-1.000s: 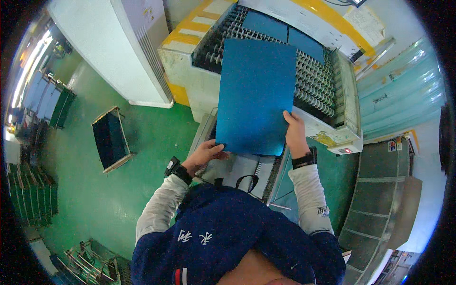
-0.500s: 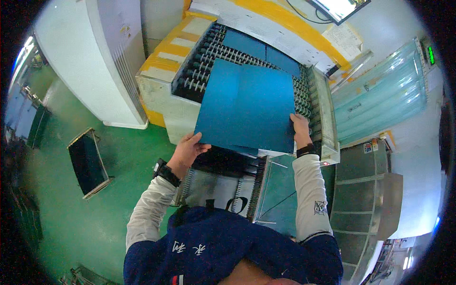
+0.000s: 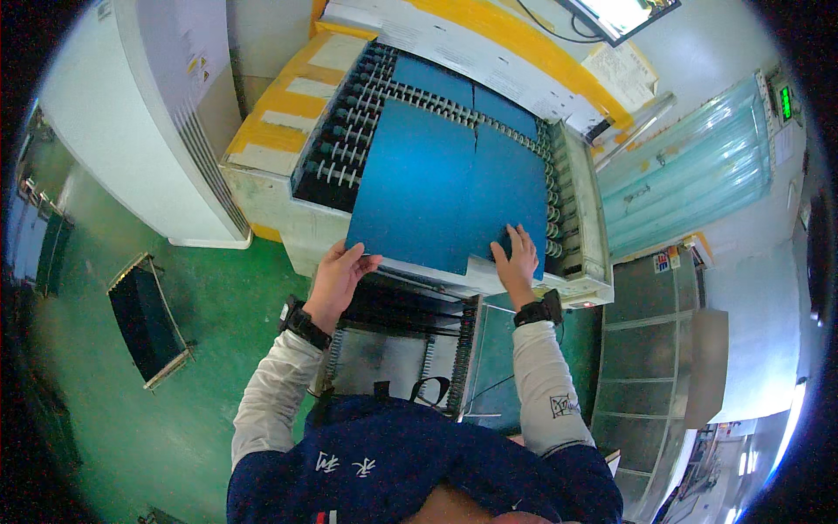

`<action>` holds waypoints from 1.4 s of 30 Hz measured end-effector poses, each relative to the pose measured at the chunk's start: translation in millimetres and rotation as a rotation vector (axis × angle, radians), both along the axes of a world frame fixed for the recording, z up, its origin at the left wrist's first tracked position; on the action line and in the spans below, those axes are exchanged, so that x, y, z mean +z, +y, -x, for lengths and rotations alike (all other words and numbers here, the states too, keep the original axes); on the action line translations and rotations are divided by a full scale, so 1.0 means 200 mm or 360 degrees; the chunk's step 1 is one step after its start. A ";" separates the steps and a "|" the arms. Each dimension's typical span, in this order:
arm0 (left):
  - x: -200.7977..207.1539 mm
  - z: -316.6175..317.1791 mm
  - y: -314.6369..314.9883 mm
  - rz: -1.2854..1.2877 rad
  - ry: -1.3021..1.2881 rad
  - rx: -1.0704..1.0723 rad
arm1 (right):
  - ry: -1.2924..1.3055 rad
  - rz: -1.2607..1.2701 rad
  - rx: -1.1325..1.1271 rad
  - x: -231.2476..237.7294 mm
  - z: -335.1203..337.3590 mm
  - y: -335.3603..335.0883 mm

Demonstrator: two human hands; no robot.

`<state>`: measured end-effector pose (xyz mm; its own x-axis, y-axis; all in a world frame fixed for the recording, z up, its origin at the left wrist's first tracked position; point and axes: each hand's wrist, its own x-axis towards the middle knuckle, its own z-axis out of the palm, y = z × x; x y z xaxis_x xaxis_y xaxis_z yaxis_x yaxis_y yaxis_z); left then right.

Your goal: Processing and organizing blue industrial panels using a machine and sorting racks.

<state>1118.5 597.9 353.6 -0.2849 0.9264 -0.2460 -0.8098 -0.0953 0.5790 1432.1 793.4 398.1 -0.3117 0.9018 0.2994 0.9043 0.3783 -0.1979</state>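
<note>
Two flat blue panels lie side by side on the roller conveyor (image 3: 336, 148), a narrow gap between them. My left hand (image 3: 336, 278) grips the near left corner of the left blue panel (image 3: 415, 188), thumb on top and fingers at the edge. Fingers apart, my right hand (image 3: 517, 260) rests on the near part of the right blue panel (image 3: 511, 179). The right panel sits slightly farther in, so the near edges do not line up. Beyond them, two more blue panels (image 3: 434, 81) lie on the rollers.
Below the conveyor's near end stands a slotted rack (image 3: 463, 367) with dark panels. A white cabinet (image 3: 131, 122) is at the left, a dark-panelled rack (image 3: 148, 319) on the green floor. Clear plastic sheeting (image 3: 690, 175) hangs at the right, above a grey metal cabinet (image 3: 646, 367).
Both panels have come down onto the rollers and spread apart from an overlap. My right hand has let go of the right edge and moved left onto the panel's surface.
</note>
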 end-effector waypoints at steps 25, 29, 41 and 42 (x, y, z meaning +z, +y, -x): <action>0.05 0.12 0.09 -0.0170 0.0021 0.0369 | -0.0075 0.0139 0.0060 0.04 0.01 0.24; 0.12 0.13 0.02 -0.0140 0.0081 0.0423 | -0.0096 0.0047 -0.0010 0.04 -0.01 0.25; -0.11 -0.07 -0.34 0.0171 0.0138 0.0305 | -0.0073 -0.0137 0.0636 0.02 0.53 -0.25; -0.16 -0.08 -0.39 0.0209 0.0152 0.0303 | -0.0085 -0.0137 0.0650 0.02 0.53 -0.24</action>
